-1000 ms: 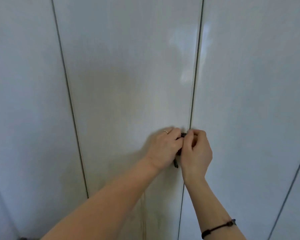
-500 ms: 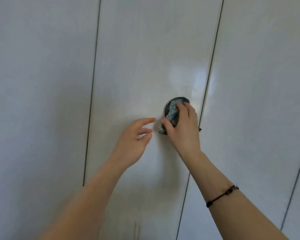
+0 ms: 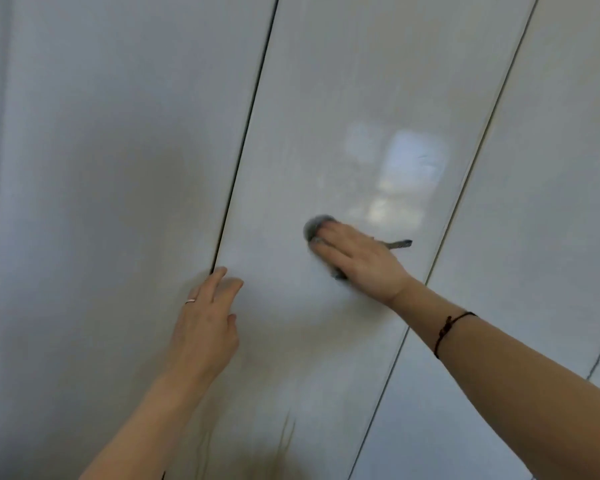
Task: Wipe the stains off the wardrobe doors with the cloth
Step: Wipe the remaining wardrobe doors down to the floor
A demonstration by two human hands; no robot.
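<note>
Blurred cloth (image 3: 314, 227) mostly hidden beneath right hand (image 3: 357, 261); forearms (image 3: 534, 393) cropped below.

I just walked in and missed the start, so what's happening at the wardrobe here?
A person is wiping the middle wardrobe door. The right hand presses a grey cloth flat against it, just below a bright reflection. The left hand lies open near the door's left edge, fingertips by the gap.

The wardrobe doors (image 3: 326, 98) are smooth, glossy, pale panels, and the middle 1 mirrors a bright patch of light. The cloth (image 3: 314, 227) looks soft, dark grey and matt, though blurred. The ring (image 3: 190, 301) is shiny metal. The bracelet (image 3: 445, 329) is dark matt cord.
</note>
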